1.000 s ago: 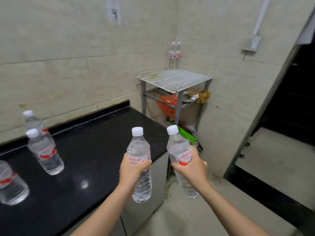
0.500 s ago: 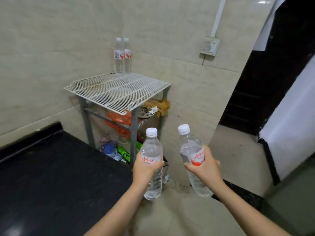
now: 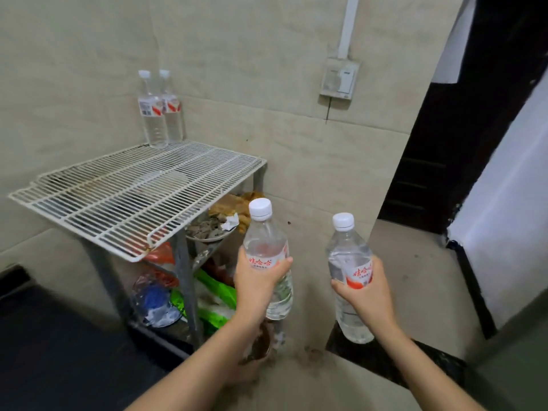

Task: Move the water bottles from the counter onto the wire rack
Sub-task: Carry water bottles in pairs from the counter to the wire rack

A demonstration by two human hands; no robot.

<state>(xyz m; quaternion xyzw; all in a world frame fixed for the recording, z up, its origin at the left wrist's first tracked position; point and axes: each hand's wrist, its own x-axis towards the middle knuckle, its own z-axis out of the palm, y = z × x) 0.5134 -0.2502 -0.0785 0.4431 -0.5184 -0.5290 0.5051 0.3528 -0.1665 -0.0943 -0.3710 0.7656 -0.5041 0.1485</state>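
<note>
Grip on bottles — both arms outstretched

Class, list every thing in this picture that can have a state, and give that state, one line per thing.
Left hand: closed around a bottle.
Right hand: closed around a bottle.
Left bottle: capped, upright, held in the air.
Right bottle: capped, slightly tilted, held in the air.
Two bottles on the rack: capped, upright, side by side at the back corner.
Wire rack: top shelf mostly bare.
Wall switch: position unclear.
</note>
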